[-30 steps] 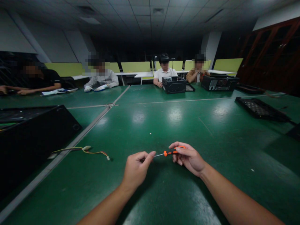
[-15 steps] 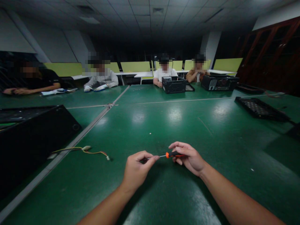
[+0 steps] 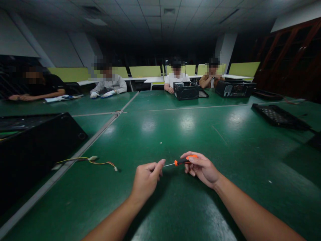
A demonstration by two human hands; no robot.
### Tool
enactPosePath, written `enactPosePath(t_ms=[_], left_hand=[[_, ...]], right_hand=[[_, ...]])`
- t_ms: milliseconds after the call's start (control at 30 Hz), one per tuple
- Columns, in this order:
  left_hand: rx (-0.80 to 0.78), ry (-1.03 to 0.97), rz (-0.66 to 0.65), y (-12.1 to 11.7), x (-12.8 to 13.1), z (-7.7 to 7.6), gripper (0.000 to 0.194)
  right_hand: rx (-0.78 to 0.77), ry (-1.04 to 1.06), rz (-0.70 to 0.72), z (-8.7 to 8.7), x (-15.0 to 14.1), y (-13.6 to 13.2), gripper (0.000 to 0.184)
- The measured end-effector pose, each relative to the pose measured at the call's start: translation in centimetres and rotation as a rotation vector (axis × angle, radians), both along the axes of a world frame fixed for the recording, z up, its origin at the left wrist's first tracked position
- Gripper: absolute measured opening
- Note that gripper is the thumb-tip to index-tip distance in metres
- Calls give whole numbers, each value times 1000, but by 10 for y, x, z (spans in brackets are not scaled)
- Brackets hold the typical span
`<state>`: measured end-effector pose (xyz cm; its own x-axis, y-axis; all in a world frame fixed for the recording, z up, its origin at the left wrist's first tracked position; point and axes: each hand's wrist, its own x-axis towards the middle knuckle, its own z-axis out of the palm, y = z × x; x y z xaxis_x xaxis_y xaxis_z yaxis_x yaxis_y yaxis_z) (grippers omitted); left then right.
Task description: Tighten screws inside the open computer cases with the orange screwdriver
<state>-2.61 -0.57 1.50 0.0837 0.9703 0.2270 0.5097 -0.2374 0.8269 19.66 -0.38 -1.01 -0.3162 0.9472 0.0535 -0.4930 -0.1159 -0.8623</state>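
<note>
The grip of the right hand (image 3: 202, 167) is clamped on the handle of a screwdriver (image 3: 182, 161), with the thumb along the near side and the forefinger extended over the far side. The grip of the left hand (image 3: 146, 180) is curled together around the end of the shaft (image 3: 170, 164); the thumb points upward, and the tip of the tool is hidden by the fingers. The screwdriver is held between the two hands, above the near part of the green tabletop (image 3: 190, 211). Its handle is black and orange; a short length of bare metal shaft is visible between the handle and the left hand.

To the left of the left hand, a thin cable (image 3: 102, 163) with pale connectors lies across a grey seam strip (image 3: 96, 134). One end of the cable lies beside a large black case (image 3: 50, 147) at the left edge. A small white fragment (image 3: 161, 143) lies beyond the hands. A perforated black panel (image 3: 279, 117) lies at the far right. On the opposite side, a person in a white shirt (image 3: 173, 80) sits behind an open black chassis (image 3: 185, 91).
</note>
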Motion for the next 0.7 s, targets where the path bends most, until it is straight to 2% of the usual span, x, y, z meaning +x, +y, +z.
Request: enactPosePath(t_ms=[233,433,700], left_hand=[[2,-7,6,-1,1,1,49],[65,-39,-34,-3,3,4,30],[28,-8,5,-1,2,3,44]], right_hand=[[-8,-8,6,-1,1,0,27],[-18,-22,-6,2,0,-1,25],[-9,-18,4,-1,1,0,26]])
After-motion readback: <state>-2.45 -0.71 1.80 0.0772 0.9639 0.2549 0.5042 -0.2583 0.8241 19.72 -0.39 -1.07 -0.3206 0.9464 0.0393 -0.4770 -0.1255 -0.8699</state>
